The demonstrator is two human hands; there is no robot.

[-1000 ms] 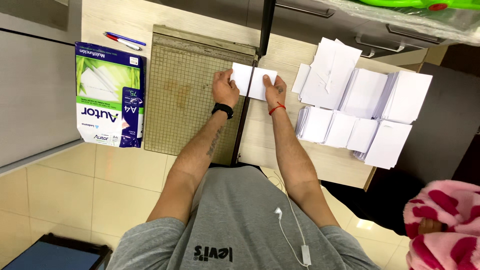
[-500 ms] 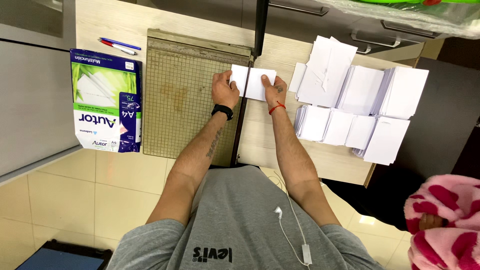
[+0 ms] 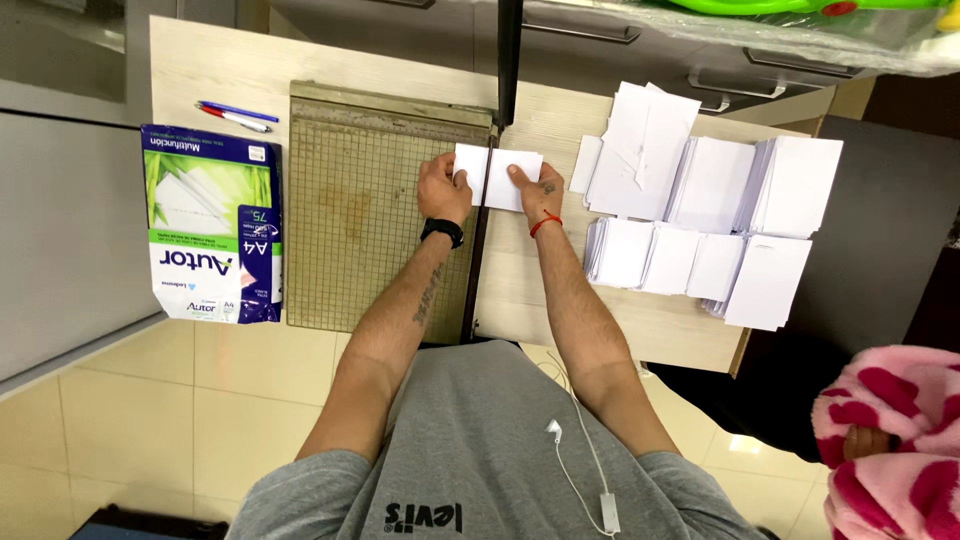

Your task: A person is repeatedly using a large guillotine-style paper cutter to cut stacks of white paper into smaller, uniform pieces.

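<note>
Both forearms reach straight out, and the left hand (image 3: 443, 188) and right hand (image 3: 533, 186) lie palm down, fingers pinching opposite ends of a small white paper (image 3: 497, 178). The paper lies flat between the hands, across the edge of the gridded paper cutter (image 3: 375, 215). White paper stacks (image 3: 715, 225) sit beyond the right hand; a paper ream pack (image 3: 212, 222) lies past the left.
</note>
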